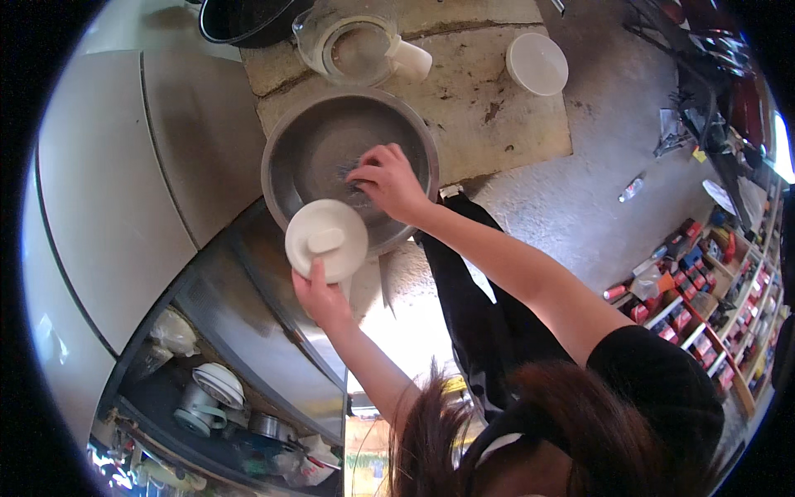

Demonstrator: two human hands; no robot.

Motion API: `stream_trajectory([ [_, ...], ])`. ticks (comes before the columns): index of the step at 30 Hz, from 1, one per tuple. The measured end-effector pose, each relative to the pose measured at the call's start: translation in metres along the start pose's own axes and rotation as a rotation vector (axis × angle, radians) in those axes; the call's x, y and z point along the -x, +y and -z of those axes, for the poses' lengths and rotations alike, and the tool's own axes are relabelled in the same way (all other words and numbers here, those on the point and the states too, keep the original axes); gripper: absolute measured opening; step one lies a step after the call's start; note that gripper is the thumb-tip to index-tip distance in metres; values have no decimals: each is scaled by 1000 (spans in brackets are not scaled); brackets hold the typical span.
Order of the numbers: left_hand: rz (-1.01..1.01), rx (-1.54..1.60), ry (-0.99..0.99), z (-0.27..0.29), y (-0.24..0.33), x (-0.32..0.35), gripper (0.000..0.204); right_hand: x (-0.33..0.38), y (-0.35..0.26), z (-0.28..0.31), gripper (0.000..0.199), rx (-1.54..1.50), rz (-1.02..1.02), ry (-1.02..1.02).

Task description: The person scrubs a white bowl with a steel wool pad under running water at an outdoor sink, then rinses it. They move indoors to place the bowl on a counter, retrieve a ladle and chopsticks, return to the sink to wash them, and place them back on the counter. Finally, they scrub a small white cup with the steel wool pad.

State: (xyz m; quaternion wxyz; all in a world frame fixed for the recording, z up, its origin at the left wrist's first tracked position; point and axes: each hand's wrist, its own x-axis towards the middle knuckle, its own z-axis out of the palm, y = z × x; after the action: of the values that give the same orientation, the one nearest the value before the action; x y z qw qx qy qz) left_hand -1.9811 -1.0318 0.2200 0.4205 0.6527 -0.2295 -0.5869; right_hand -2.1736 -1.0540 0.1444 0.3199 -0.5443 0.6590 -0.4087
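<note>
A round white dish-shaped piece with a raised oblong white part in its middle is held over the near rim of a wide metal basin. My left hand is closed on its near edge, thumb on the inside, other fingers mostly hidden beneath. Inside the basin, my right hand is closed, its fingertips pinching a small grey-blue bunched thing that resembles a scouring pad. The fingers partly cover it, and it is slightly blurred.
Beyond the basin, a clear jug with a white handle stands on a worn board, near a dark pot. A round white lid lies to the right. Low at left, a shelf holds a grey-green mug. Boxed goods line shelves at right.
</note>
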Motion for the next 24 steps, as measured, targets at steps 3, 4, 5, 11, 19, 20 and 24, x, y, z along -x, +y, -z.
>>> stream_trajectory([
  [3, 137, 69, 149, 6, -1, -8, 40, 24, 3, 7, 21, 34, -137, 28],
  [4, 175, 107, 169, -2, 0, -7, 42, 31, 3, 8, 21, 40, -158, 19],
  [5, 121, 30, 110, -13, 0, -4, 43, 36, 5, 8, 24, 56, -175, 6],
  [11, -130, -548, -285, -160, 0, 31, 44, 69, 16, -20, 38, -643, -454, 153],
  [19, -1245, -1040, -753, -295, -117, -7, 7, 60, 7, -5, 22, -23, -131, -172],
  [20, -1227, -1115, -769, -289, -128, -16, 7, 60, 4, -10, 23, -40, -104, -186],
  [24, -1150, -1246, -738, -281, -155, -27, 13, 58, 8, -6, 24, -51, -59, -189],
])
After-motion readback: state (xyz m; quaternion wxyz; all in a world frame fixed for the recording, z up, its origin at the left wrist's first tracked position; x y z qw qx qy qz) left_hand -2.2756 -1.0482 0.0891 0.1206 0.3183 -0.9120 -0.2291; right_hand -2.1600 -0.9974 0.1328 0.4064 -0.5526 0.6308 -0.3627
